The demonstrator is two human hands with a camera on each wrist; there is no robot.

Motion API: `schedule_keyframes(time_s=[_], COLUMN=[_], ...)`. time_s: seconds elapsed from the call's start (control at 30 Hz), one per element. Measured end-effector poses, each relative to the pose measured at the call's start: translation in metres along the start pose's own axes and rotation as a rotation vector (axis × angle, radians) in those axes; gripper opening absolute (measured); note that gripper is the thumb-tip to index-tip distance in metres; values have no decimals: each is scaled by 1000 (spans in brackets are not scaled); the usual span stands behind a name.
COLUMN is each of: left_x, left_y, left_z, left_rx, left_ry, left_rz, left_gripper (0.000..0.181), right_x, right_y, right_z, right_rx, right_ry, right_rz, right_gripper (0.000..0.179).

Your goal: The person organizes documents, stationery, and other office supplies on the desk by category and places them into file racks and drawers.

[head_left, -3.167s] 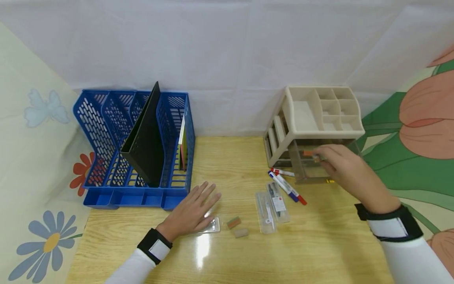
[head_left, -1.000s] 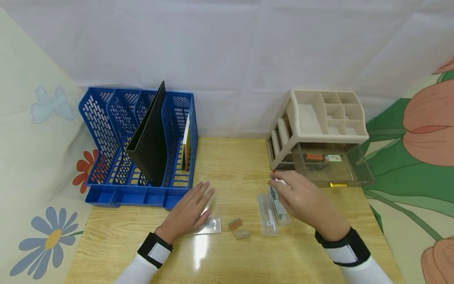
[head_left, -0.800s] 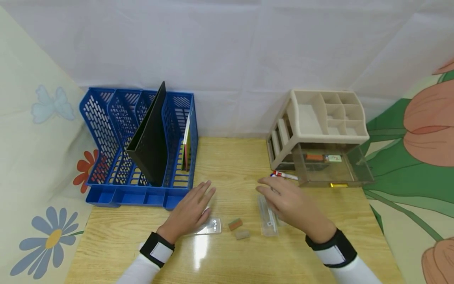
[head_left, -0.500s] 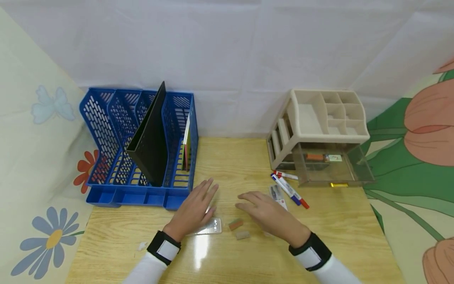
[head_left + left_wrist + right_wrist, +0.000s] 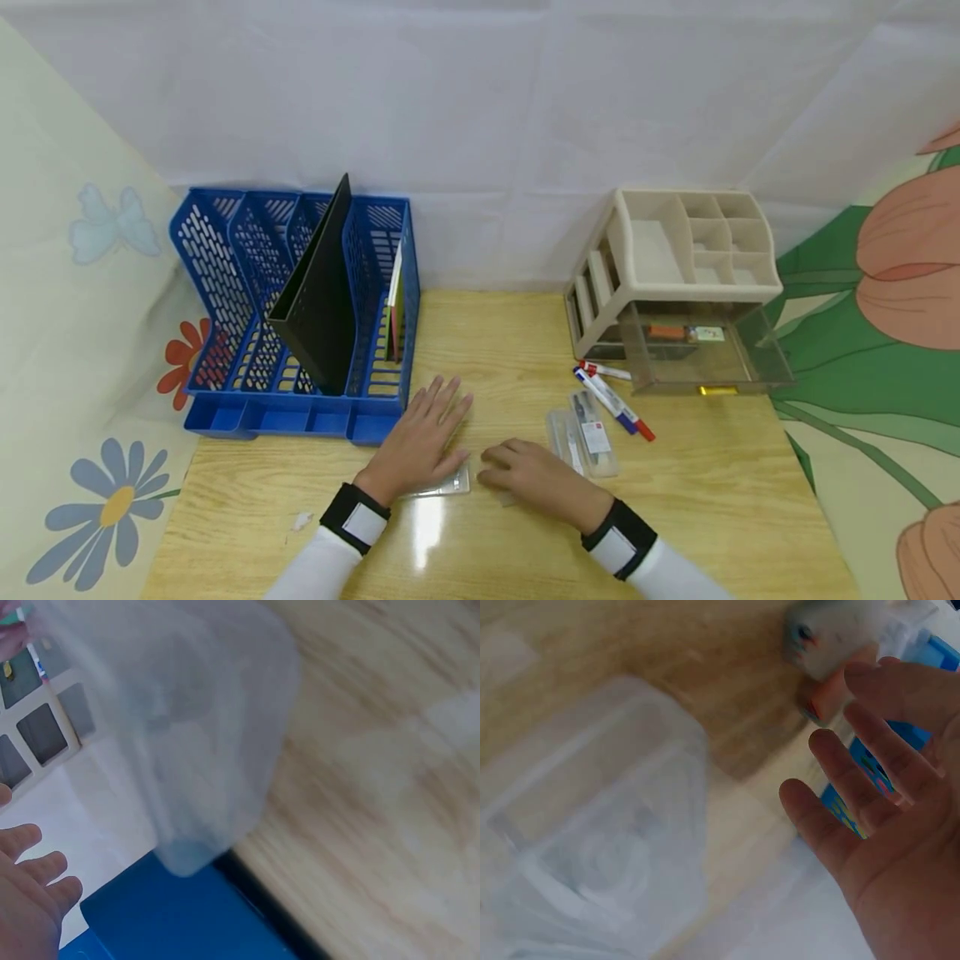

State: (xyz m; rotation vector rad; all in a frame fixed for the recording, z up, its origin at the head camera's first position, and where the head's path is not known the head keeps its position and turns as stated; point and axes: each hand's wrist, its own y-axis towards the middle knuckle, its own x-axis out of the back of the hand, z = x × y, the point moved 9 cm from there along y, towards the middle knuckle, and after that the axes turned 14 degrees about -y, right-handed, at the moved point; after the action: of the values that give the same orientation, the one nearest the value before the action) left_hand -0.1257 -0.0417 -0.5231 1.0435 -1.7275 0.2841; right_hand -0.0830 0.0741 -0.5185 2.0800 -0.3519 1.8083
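My left hand (image 5: 420, 442) lies palm down with its fingers spread, partly covering a clear plastic case (image 5: 454, 482). In the left wrist view the case (image 5: 202, 750) is large and blurred, and only some fingers (image 5: 49, 879) show. My right hand (image 5: 543, 482) reaches down just right of the left, over two small erasers that it mostly hides in the head view. The right wrist view shows a pale printed eraser (image 5: 829, 637) and an orange one (image 5: 840, 686), close to the thumb and fingertips. Its fingers are loosely bent and apart; no grip is plain.
Two clear cases (image 5: 596, 437) and several markers (image 5: 611, 400) lie right of centre. A beige organizer (image 5: 693, 287) has its transparent drawer (image 5: 663, 379) pulled out, with an orange block (image 5: 666, 332) and a pale block (image 5: 708, 334) inside. A blue file rack (image 5: 375, 407) holds a black folder (image 5: 318, 308).
My right hand has let go of a small pale block in the drawer, then moved left and toward me over the markers and cases to the erasers. My left hand has shifted slightly right.
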Motion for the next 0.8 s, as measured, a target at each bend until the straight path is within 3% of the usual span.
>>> schedule_keyframes(time_s=[0.17, 0.47, 0.8], left_x=[-4, 0, -1], left_y=[-2, 1, 8], left_z=[2, 4, -2], left_rx=[-1, 20, 15], left_ry=[7, 20, -16], left_rz=[19, -8, -32], left_gripper=[80, 76, 72], right_x=[-10, -6, 31], right_y=[-1, -1, -11], right_z=[3, -5, -31], right_rx=[0, -78, -180], right_ry=[-6, 19, 27], right_rz=[45, 5, -91], right_gripper=[32, 25, 30])
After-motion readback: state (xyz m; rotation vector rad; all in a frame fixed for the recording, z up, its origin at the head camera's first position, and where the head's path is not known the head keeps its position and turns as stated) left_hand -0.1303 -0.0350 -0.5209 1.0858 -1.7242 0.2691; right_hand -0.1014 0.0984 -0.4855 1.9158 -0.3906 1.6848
